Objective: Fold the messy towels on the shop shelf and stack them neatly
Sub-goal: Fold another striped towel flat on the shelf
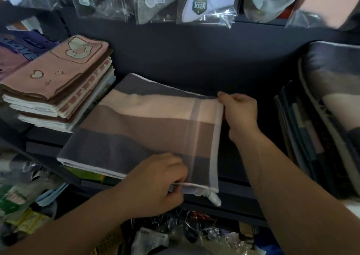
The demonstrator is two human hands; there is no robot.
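Towel lies long axis left-right; right hand pinches its far right corner, left hand pinches the near edge.

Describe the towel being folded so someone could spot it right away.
On the dark shelf, between two stacks, one towel lies flat. Both hands pinch its right edge, left hand near, right hand far. Unlike the pink cartoon towel, it has broad grey, peach and brown bands.

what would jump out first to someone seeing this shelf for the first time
The striped brown and grey towel lies mid-shelf, its right corners pinched by the left hand near and the right hand far. A pink towel stack sits left.
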